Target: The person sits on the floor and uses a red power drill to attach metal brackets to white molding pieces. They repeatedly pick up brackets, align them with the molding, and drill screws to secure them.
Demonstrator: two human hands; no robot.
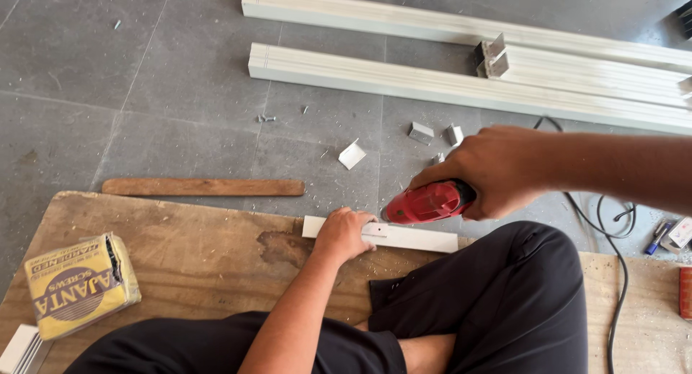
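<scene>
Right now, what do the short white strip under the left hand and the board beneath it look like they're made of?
The white strip looks like painted or coated metal, perhaps aluminium: thin, flat, smooth, with metal-looking chips scattered nearby. The board looks like bare plywood: tan, stained, rough-edged, unfinished.

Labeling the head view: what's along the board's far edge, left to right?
Yellow box → wooden strip → left hand pressing the white strip → red power drill gripped by the right hand → black cable → blue marker.
</scene>
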